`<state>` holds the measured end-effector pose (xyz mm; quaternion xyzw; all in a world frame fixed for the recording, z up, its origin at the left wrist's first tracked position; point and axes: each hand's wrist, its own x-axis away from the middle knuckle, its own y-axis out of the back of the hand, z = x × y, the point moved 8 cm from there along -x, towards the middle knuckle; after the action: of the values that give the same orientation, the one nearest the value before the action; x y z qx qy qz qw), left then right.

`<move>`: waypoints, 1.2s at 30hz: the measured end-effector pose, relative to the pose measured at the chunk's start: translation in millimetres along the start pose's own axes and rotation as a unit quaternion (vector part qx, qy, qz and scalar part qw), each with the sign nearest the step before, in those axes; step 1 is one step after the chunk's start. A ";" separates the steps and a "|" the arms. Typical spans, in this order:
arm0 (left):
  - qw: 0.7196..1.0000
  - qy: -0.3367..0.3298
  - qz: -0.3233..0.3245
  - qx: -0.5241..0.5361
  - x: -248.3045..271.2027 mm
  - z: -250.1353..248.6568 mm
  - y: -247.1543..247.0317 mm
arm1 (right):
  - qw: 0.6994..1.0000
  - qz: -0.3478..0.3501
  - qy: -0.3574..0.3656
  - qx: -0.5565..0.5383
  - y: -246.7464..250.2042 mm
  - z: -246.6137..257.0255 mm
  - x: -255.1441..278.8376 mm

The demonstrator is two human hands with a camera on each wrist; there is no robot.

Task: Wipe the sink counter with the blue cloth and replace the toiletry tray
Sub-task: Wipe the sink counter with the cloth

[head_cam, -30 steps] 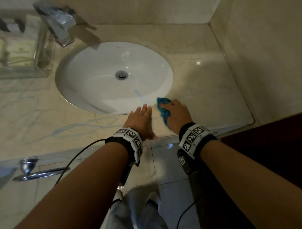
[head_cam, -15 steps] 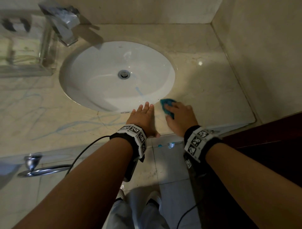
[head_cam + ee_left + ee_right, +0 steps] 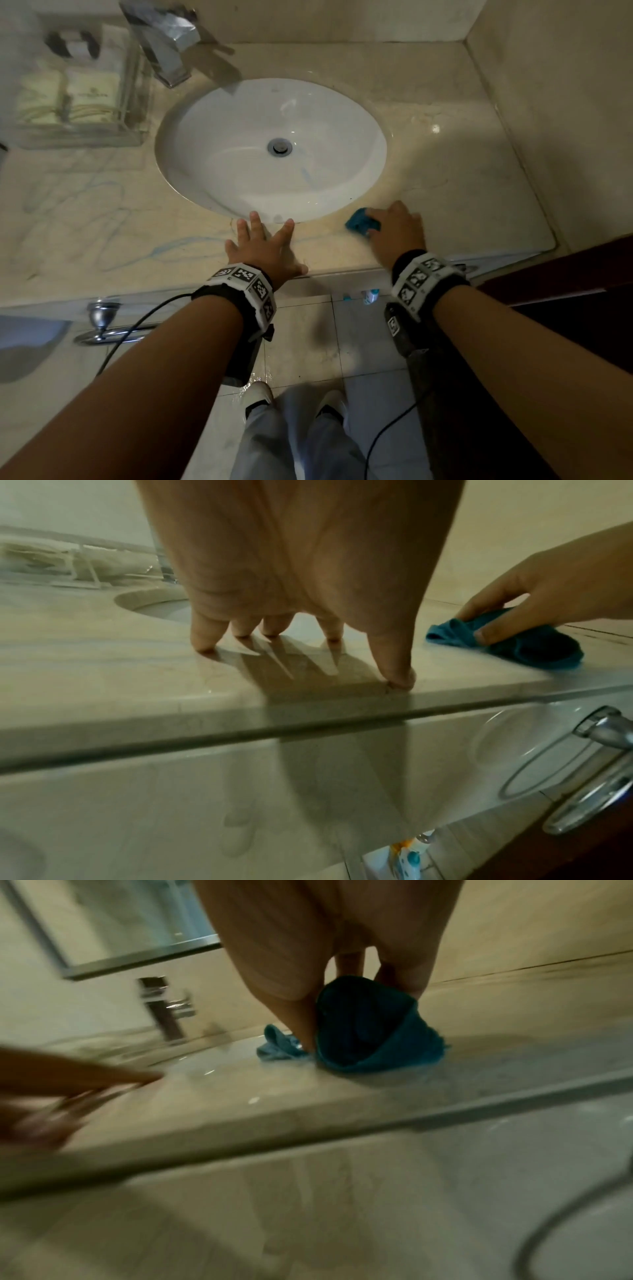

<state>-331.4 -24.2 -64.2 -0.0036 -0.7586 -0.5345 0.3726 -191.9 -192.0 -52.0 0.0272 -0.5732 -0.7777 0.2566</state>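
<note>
Two steps, we're on the wipe. Head: right hand [image 3: 397, 229] pinches cloth [image 3: 361, 224] on surface [image 3: 462, 192] right of sink [image 3: 270, 150]; tray [image 3: 78, 92] far left. Left wrist: left hand [image 3: 291, 588] spread, bracing. Right wrist: blurred. Next: stroke sideways.

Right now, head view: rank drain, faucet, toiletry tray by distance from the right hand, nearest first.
From the right hand, which grips the blue cloth on the counter's front edge:
1. Drain, middle of the sink basin, up and left of the hand.
2. Faucet, behind the basin at its back left.
3. Toiletry tray, far left back corner of the counter.
</note>
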 end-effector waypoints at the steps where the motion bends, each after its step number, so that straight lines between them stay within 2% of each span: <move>1: 1.000 -0.003 0.000 0.003 0.0 -0.8 -0.2 | 0.999 0.011 0.036 0.002 -9.7 13.1 6.2; 3: 1.000 -0.008 0.000 0.003 -0.3 -0.7 -0.9 | 0.996 0.039 0.084 0.003 -25.8 28.6 15.9; 6: 1.000 -0.015 0.001 0.002 -3.0 2.6 -1.7 | 0.995 0.043 0.089 -0.034 -18.1 22.6 4.5; 8: 1.000 -0.019 -0.001 0.008 -4.3 3.4 -2.5 | 0.997 0.010 0.052 -0.050 0.6 0.1 -15.6; 10: 1.000 -0.023 -0.003 0.017 -4.5 2.4 -3.0 | 0.997 -0.054 -0.009 -0.050 25.0 -31.1 -37.7; 13: 1.000 -0.022 -0.002 0.020 -5.1 0.2 -3.0 | 0.985 -0.127 -0.110 -0.037 55.4 -75.6 -64.5; 15: 1.000 -0.019 0.000 0.020 -5.8 -0.4 -1.9 | 0.975 -0.131 -0.171 -0.048 64.1 -94.7 -76.0; 17: 1.000 -0.019 0.004 0.019 -5.9 -1.3 -0.4 | 0.971 -0.125 -0.192 -0.061 62.4 -99.3 -81.1; 20: 1.000 -0.022 0.005 0.009 -5.3 -2.7 0.6 | 0.973 -0.107 -0.177 -0.107 47.3 -75.9 -68.5; 21: 1.000 -0.025 0.003 0.006 -5.0 -3.3 1.1 | 0.978 -0.098 -0.153 -0.107 41.2 -59.5 -57.7; 25: 1.000 -0.025 -0.003 -0.002 -5.0 -3.2 1.2 | 0.999 -0.017 0.026 -0.008 -4.4 27.8 -4.1; 27: 1.000 -0.022 -0.003 -0.001 -7.2 -2.7 -0.1 | 0.998 0.008 0.067 -0.002 -23.4 49.6 10.2; 29: 1.000 -0.018 -0.004 -0.004 -8.3 -1.9 -0.9 | 0.996 0.016 0.068 -0.050 -24.5 49.1 7.4; 32: 1.000 -0.020 -0.005 -0.006 -7.4 -1.5 -1.1 | 0.997 -0.011 0.023 -0.072 -1.4 15.8 -10.9; 36: 1.000 -0.022 -0.003 -0.008 -5.6 -2.5 0.5 | 0.989 -0.074 -0.127 -0.028 35.4 -57.6 -18.5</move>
<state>-325.7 -23.8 -66.6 -0.0162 -0.7621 -0.5415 0.3546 -143.5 -242.1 -44.3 -0.0364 -0.5756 -0.8073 0.1246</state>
